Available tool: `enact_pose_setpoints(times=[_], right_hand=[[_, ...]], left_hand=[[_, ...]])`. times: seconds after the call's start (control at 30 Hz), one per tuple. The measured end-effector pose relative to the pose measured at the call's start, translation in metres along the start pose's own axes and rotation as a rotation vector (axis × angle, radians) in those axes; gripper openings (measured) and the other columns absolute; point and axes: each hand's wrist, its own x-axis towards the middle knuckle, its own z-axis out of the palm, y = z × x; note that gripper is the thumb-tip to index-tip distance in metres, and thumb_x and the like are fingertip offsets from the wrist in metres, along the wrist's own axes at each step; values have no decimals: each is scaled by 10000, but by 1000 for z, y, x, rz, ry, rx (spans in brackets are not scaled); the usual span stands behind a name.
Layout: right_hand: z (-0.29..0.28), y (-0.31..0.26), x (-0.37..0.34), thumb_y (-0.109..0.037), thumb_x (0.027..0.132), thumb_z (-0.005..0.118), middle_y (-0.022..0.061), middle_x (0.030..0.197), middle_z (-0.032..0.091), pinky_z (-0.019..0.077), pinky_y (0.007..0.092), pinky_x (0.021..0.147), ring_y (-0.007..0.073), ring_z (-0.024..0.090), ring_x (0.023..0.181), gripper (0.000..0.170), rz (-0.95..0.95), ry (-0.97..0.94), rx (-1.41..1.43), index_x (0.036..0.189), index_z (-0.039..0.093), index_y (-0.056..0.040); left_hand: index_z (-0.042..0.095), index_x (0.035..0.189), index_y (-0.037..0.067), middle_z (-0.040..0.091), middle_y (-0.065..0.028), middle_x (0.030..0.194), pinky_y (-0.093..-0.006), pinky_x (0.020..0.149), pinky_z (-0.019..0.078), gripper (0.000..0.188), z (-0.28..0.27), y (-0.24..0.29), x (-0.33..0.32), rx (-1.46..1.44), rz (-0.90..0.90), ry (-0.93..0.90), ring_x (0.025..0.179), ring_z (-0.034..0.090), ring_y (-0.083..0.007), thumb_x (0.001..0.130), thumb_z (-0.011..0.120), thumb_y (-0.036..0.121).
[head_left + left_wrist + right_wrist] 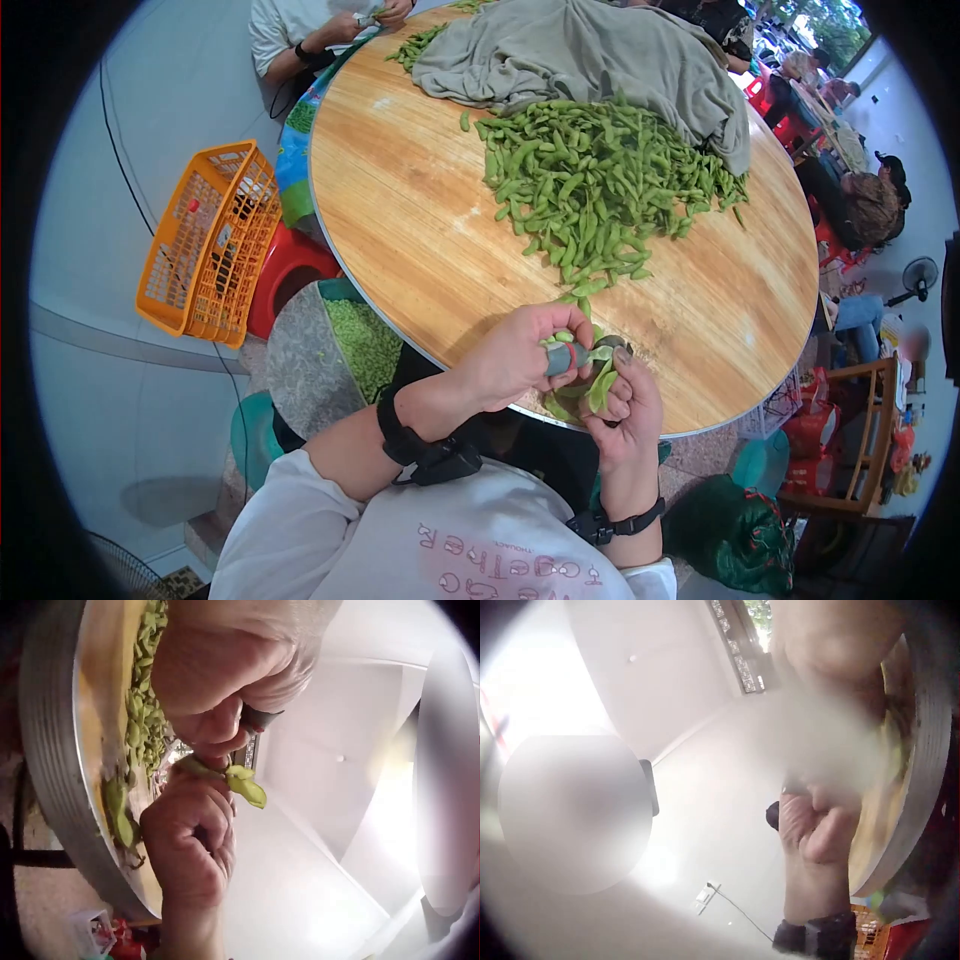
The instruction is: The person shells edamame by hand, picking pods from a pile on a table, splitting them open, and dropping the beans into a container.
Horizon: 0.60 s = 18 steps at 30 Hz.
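Observation:
In the head view, my left hand (520,360) and right hand (627,405) meet over the table's near edge. Grey covers with a red band wrap left-hand digits. Both hands pinch a green pod (603,385) between them, and pale beans (563,337) show by the left fingers. The left wrist view has the left hand (225,667) above, the right hand (191,844) below, and the pod (247,787) sticking out between their fingertips. Blur hides the contact in the right wrist view, between the right hand (840,645) and left hand (821,829).
A heap of green pods (590,190) lies on the round wooden table (410,200), partly under a grey cloth (580,55). Left of the table are an orange basket (205,245), a red stool (290,270) and shelled beans (362,345). Another person (285,35) sits across.

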Motion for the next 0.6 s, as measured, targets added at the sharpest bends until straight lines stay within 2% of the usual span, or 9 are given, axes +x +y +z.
enact_pose_setpoints(times=[0.07, 0.2, 0.3, 0.33, 0.4, 0.43, 0.47, 0.53, 0.6], right_hand=[[-9, 2, 2, -117, 868, 515, -37, 504, 406, 234, 153, 265, 5, 294, 323, 100, 96, -56, 382, 797, 497, -50], [-17, -9, 2, -126, 878, 501, -37, 511, 412, 236, 143, 269, 13, 289, 313, 104, 129, -199, 518, 819, 510, -41], [0, -14, -3, -124, 882, 508, -46, 534, 428, 270, 138, 321, 5, 346, 371, 129, 3, -175, -118, 929, 552, -12], [4, -10, -2, -124, 882, 508, -46, 534, 428, 270, 138, 321, 5, 346, 371, 129, 1, -175, -111, 929, 552, -12], [11, 0, 0, -124, 878, 528, -56, 551, 429, 274, 143, 381, 5, 367, 443, 147, -395, -9, -790, 958, 554, -3], [13, 1, -1, -135, 883, 534, -61, 579, 439, 274, 160, 426, 10, 362, 489, 153, -525, -55, -916, 979, 556, -18], [17, -2, -4, -135, 883, 534, -61, 579, 439, 274, 160, 426, 10, 362, 489, 153, -526, -50, -905, 979, 556, -18], [22, -12, -9, -153, 896, 520, -56, 596, 441, 268, 171, 432, 18, 347, 483, 166, -339, -42, -504, 1000, 552, -28], [14, -13, -7, -184, 914, 492, -52, 603, 435, 267, 176, 441, 22, 344, 487, 186, -359, -33, -594, 1008, 546, -34]], left_hand=[[533, 906, 50, 574, -32, 806, -153, 533, 347, 119, 1, 4, -3, -7, 0, 49, 667, 506, -34, 806, 590, 23], [558, 948, 25, 588, -34, 854, -176, 595, 406, 153, -9, -8, -8, 55, -33, 41, 718, 534, -51, 802, 606, 30], [585, 1016, -8, 608, 10, 880, -227, 688, 455, 229, 4, -10, -7, 230, 123, -44, 791, 557, -78, 794, 622, 32], [585, 1016, -8, 608, 10, 880, -227, 688, 455, 229, 3, -9, -7, 235, 117, -45, 791, 557, -78, 794, 622, 32], [586, 1008, -5, 614, 15, 869, -216, 673, 454, 222, 3, -9, -8, 565, 140, 16, 769, 555, -65, 793, 624, 31], [595, 982, 13, 607, 14, 840, -202, 647, 446, 193, 3, -10, -8, 434, 82, -9, 711, 541, -46, 795, 625, 47], [595, 982, 13, 607, 14, 840, -202, 647, 446, 193, 3, -12, -9, 442, 73, -11, 711, 541, -46, 795, 625, 47], [606, 966, 9, 596, -11, 868, -190, 613, 442, 152, 1, -14, -8, -60, 31, -19, 720, 544, -49, 831, 537, -2], [596, 963, 27, 586, 7, 824, -171, 583, 406, 148, -1, -16, -6, -144, 96, 19, 661, 512, -36, 817, 571, 27]])
